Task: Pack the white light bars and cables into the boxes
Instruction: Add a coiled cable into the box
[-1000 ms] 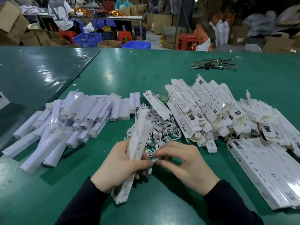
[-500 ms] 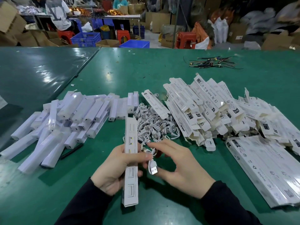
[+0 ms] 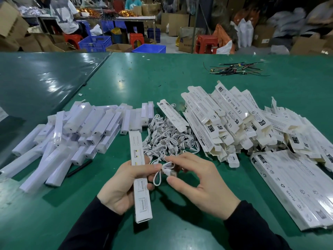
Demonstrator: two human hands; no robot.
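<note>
green table [image 3: 162,83] | light bars [image 3: 75,130] | cables [image 3: 167,138] | boxes [image 3: 234,123] | far wires [image 3: 236,69], perhaps offcuts

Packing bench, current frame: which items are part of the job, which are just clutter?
Job:
- box, gripped by left hand
- white cable, pinched by right hand
- cable pile
- white light bars, heaped at left
- folded boxes
- flat box stack

Lying about:
- dark wire bundle, far side of the green table
- crates and stools beyond

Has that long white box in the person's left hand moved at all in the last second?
Yes. The box has swung from leaning toward the cable pile to pointing nearly straight away, its far end now left of the pile.
</note>
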